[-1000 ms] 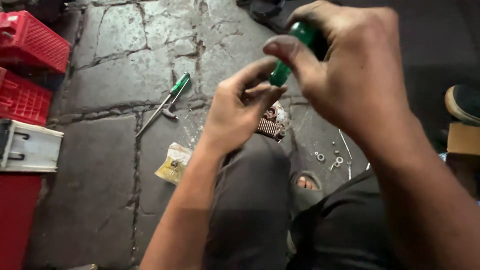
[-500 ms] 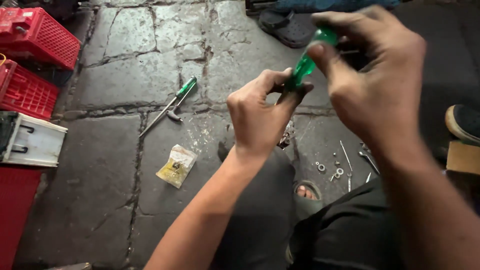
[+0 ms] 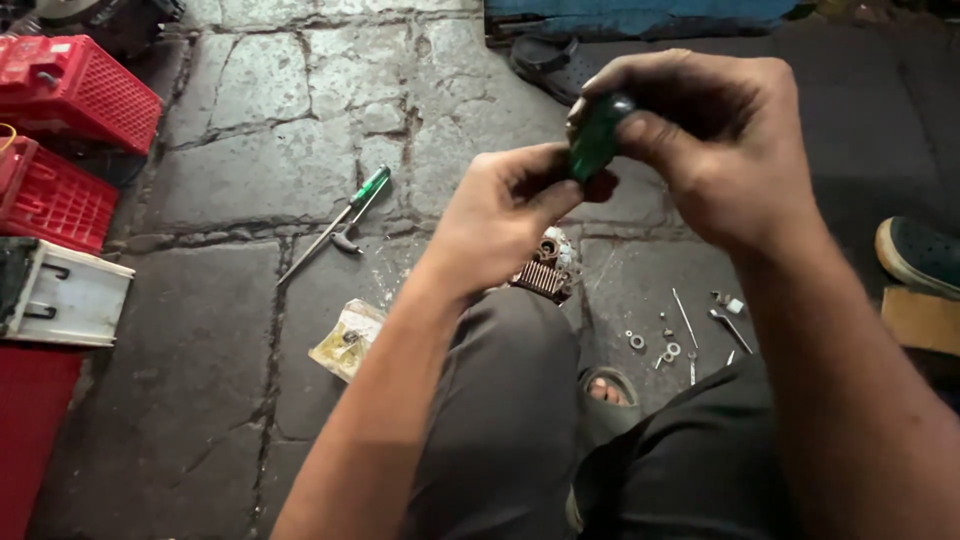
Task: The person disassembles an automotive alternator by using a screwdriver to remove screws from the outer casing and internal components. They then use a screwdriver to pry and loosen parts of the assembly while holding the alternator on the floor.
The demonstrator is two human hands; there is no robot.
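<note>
My right hand (image 3: 715, 150) is closed around the green handle of a screwdriver (image 3: 595, 140), held up in front of me. My left hand (image 3: 510, 210) is curled at the lower end of that tool, fingertips pinching near its shaft; whatever sits between the fingers is hidden. Below my hands, on the stone floor, lies a rusty brown metal part with fins (image 3: 545, 270). My knees in dark trousers fill the bottom of the view.
A second green-handled screwdriver (image 3: 340, 220) lies on the cracked stone floor (image 3: 200, 330). A small yellowish packet (image 3: 347, 338), loose washers and screws (image 3: 680, 335), red plastic crates (image 3: 60, 140), a white box (image 3: 60, 295), and a shoe (image 3: 920, 255) surround me.
Both hands have shifted slightly right and up with the screwdriver. The handle is now more covered by my right hand, and the finned part below has come into sight.
</note>
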